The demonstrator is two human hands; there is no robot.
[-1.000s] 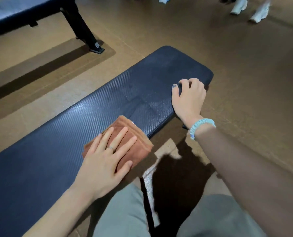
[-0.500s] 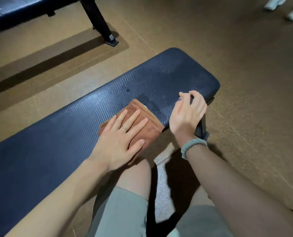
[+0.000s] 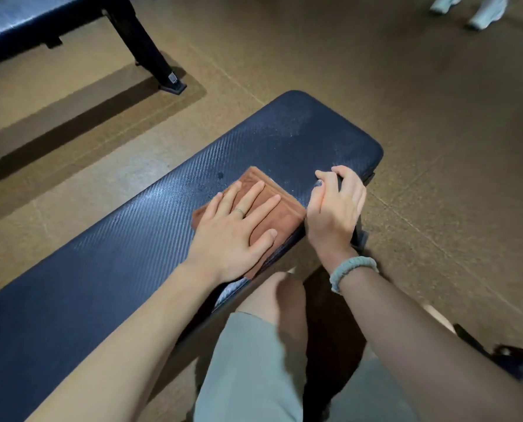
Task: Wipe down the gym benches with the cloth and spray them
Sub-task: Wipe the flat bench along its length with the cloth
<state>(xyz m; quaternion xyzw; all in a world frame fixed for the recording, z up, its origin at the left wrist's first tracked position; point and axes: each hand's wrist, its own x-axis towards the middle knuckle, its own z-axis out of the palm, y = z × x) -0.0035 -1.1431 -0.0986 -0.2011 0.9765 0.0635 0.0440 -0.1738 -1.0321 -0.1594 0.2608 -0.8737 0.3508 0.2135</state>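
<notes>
Left hand flat, fingers straight, pressing folded brown cloth on bench pad near its front edge. Right hand curled over that edge by the end corner, perhaps around something small, mostly hidden.

The desk is dark navy with a fine diagonal weave. The cloth is rust-brown. The floor is tan.
</notes>
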